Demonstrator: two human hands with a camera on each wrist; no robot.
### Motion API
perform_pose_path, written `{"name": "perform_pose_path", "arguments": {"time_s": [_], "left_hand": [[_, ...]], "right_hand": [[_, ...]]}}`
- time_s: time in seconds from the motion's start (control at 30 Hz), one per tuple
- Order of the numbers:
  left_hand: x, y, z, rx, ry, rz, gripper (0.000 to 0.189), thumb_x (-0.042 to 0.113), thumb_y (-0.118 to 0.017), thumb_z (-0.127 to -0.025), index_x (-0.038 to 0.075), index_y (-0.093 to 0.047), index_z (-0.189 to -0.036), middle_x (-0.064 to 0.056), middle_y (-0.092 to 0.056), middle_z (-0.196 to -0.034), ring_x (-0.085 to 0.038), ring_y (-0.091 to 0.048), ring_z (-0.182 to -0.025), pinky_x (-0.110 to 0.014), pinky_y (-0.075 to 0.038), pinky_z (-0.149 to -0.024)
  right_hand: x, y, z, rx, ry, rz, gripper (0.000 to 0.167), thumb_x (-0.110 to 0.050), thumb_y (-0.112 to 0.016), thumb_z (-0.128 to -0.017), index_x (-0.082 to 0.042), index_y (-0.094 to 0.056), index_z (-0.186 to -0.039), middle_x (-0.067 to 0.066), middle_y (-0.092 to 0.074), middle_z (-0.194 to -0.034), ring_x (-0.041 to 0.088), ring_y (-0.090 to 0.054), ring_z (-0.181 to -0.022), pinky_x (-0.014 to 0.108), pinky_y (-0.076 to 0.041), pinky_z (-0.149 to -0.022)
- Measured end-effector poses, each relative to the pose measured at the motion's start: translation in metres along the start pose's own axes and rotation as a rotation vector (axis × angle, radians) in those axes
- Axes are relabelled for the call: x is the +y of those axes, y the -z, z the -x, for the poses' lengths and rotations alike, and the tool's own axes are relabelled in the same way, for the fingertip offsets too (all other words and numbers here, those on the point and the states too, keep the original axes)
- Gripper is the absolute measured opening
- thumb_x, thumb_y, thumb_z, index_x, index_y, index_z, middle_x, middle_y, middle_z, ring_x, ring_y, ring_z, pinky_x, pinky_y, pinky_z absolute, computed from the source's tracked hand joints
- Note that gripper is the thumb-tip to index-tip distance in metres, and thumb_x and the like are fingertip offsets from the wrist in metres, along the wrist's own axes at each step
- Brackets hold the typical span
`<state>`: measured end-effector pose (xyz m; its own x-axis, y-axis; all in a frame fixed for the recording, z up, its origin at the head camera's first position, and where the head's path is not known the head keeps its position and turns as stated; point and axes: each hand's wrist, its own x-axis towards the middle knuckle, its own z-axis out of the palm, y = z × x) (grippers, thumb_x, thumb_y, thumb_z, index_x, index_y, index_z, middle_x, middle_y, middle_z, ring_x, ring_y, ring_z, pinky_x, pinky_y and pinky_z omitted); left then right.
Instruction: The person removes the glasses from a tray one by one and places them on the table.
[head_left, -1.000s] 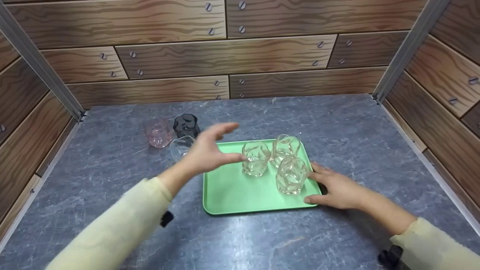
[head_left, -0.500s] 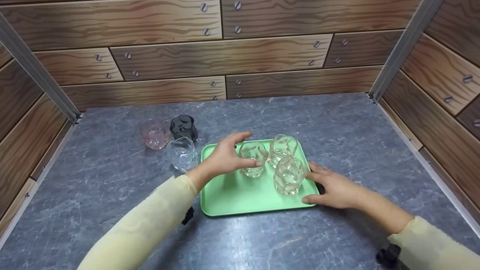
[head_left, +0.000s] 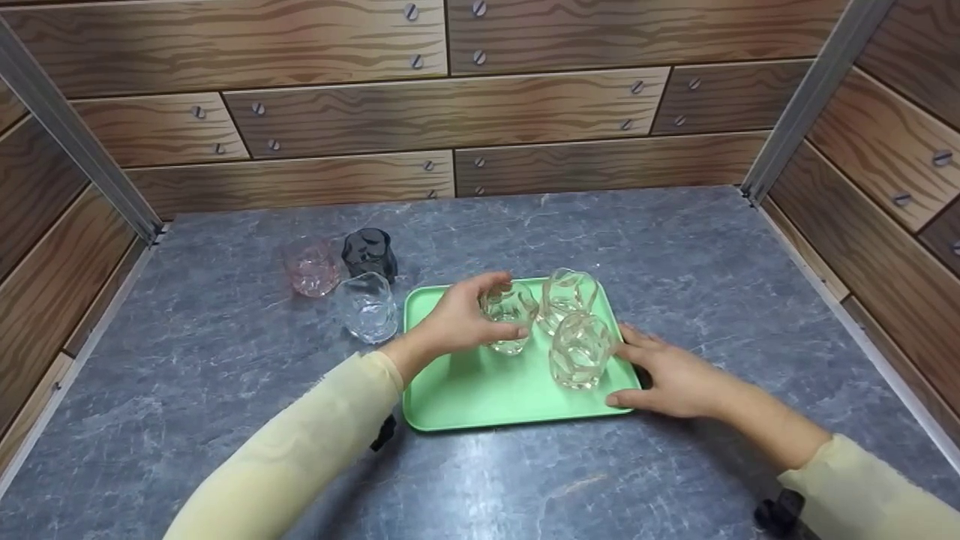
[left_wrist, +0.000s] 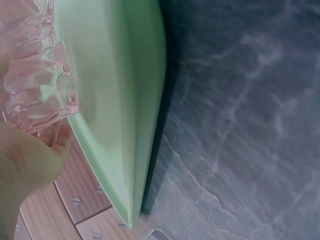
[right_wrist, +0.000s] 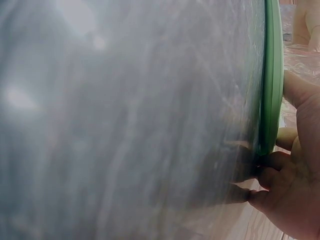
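On the green tray (head_left: 480,397) stand three clear drinking glasses with wavy sides. My left hand (head_left: 466,319) curls round the leftmost glass (head_left: 508,304), its thumb across the front and its fingers at the back. In the left wrist view, that glass (left_wrist: 40,85) appears within the hand (left_wrist: 25,155), above the tray. The two other glasses, one farther back (head_left: 568,292) and one nearer (head_left: 580,351), stand to its right. My right hand (head_left: 679,381) holds the tray's right rim, thumb over the edge; in the right wrist view, the lower fingers bend against its outer side.
Left of the tray, on the grey marbled table (head_left: 225,360), stand a pink glass (head_left: 315,271), a dark grey glass (head_left: 370,255) and a clear bluish glass (head_left: 367,309). Wood-patterned walls (head_left: 450,105) enclose the back and sides.
My left hand has moved right from above the tray's left edge to the leftmost tray glass and closed round it. The right hand has stayed on the tray's rim.
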<state>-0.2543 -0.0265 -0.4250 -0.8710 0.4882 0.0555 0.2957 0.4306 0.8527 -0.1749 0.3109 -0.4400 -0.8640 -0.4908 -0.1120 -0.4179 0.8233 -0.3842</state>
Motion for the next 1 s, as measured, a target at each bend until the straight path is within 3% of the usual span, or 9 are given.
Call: {"name": "perform_pose_path", "arguments": {"time_s": [0.33,0.53,0.73,1.0], "left_hand": [[0.001,0.001,0.003,0.009,-0.009,0.034,0.09,0.032,-0.094,-0.081,0.006,-0.051,-0.155,-0.009,-0.062,-0.148,-0.025,-0.058,-0.135,-0.039,-0.049,-0.111],[0.009,0.01,0.01,0.031,-0.023,0.021,0.086,0.032,-0.094,-0.081,0.007,-0.054,-0.153,-0.007,-0.064,-0.145,-0.023,-0.059,-0.133,-0.04,-0.05,-0.11],[0.027,0.033,0.019,0.065,-0.042,0.076,0.087,0.036,-0.095,-0.08,0.011,-0.054,-0.153,-0.003,-0.065,-0.142,-0.023,-0.061,-0.129,-0.041,-0.052,-0.108],[0.045,0.076,0.038,0.149,-0.033,0.112,0.084,0.033,-0.095,-0.079,0.014,-0.057,-0.151,0.001,-0.068,-0.133,-0.022,-0.064,-0.119,-0.036,-0.057,-0.1]], "right_hand": [[-0.002,0.0,-0.001,-0.003,-0.009,0.001,0.094,-0.066,-0.073,-0.091,0.004,-0.054,-0.151,0.033,-0.03,-0.166,0.056,-0.03,-0.15,0.071,-0.03,-0.118],[0.0,0.0,0.0,0.003,-0.005,0.001,0.094,-0.066,-0.073,-0.091,0.005,-0.054,-0.151,0.033,-0.03,-0.166,0.056,-0.03,-0.15,0.071,-0.029,-0.119],[0.001,0.0,0.0,0.008,-0.006,0.0,0.092,-0.064,-0.074,-0.092,0.004,-0.054,-0.15,0.033,-0.031,-0.165,0.055,-0.03,-0.151,0.071,-0.03,-0.118],[0.001,0.0,-0.001,0.01,0.004,-0.007,0.091,-0.063,-0.075,-0.092,0.004,-0.054,-0.151,0.033,-0.031,-0.165,0.055,-0.03,-0.151,0.07,-0.031,-0.118]]}}
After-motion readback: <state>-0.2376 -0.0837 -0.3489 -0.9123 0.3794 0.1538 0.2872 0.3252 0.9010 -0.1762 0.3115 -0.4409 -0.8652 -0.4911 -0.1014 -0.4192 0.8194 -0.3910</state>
